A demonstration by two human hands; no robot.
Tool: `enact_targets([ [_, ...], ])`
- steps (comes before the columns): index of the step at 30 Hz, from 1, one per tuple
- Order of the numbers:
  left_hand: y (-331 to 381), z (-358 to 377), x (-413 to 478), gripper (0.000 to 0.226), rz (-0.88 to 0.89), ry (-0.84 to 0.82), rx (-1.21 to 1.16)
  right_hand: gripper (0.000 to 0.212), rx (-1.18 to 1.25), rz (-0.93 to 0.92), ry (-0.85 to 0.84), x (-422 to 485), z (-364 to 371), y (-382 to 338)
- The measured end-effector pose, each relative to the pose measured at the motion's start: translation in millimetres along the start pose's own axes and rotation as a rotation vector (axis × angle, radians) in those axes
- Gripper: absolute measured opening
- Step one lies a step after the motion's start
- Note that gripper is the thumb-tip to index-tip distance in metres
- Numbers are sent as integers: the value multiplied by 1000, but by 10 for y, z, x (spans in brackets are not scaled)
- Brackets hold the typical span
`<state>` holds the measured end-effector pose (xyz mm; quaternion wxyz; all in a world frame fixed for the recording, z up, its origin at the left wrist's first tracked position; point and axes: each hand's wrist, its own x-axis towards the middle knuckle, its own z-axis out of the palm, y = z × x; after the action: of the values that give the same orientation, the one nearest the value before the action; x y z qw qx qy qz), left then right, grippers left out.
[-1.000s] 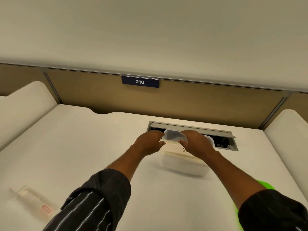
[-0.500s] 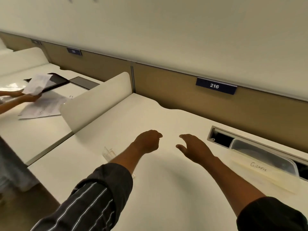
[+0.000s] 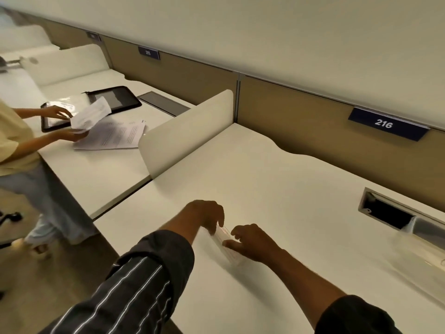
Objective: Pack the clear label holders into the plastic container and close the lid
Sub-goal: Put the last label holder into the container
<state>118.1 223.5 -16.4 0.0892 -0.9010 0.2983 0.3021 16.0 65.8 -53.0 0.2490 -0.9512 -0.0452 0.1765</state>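
Fingertips (image 3: 219,228) of the left hand (image 3: 204,215) are curled down onto the far end of a clear label holder (image 3: 225,239), while the thumb and forefinger of the right hand (image 3: 252,242) are laid against its nearer side. From the single head view, the holder is pinched between the two hands but not yet lifted; whether either hand has fully closed on it cannot be told, since the plastic is blurred and nearly invisible against the desk (image 3: 265,179).

The step in hand is judged to be the pick-up of a holder that lies well apart from the plastic container (image 3: 423,247), which stands at the right edge of the view, just in front of the open cable tray (image 3: 385,213). Next, a firm pinch on the thin edges is called for, then a carry rightward and a drop into the container; whether its lid is on or off cannot be made out.

The holder is seen as a small, flat, transparent strip with faint red printing, probably rigid and slippery. The container is translucent, smooth-walled and rounded at its corners. The desk is matt, cream and bare of texture. A curved divider (image 3: 187,131) separates it from a neighbouring desk, where papers (image 3: 113,136) are handled by another person (image 3: 16,141).
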Motion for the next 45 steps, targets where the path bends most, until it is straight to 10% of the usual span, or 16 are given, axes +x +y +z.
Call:
enact_targets([
  [6, -20, 19, 158, 17, 68, 84, -17, 30, 49, 37, -21, 189, 174, -48],
  [22, 147, -501, 336, 28, 134, 165, -359, 10, 350, 182, 192, 197, -884, 480],
  [30, 570, -867, 504, 31, 190, 208, -510, 82, -266, -45, 230, -229, -1319, 918],
  [45, 1469, -1155, 646, 62, 276, 249, -381, 30, 3, 208, 259, -1114, -1731, 1721],
])
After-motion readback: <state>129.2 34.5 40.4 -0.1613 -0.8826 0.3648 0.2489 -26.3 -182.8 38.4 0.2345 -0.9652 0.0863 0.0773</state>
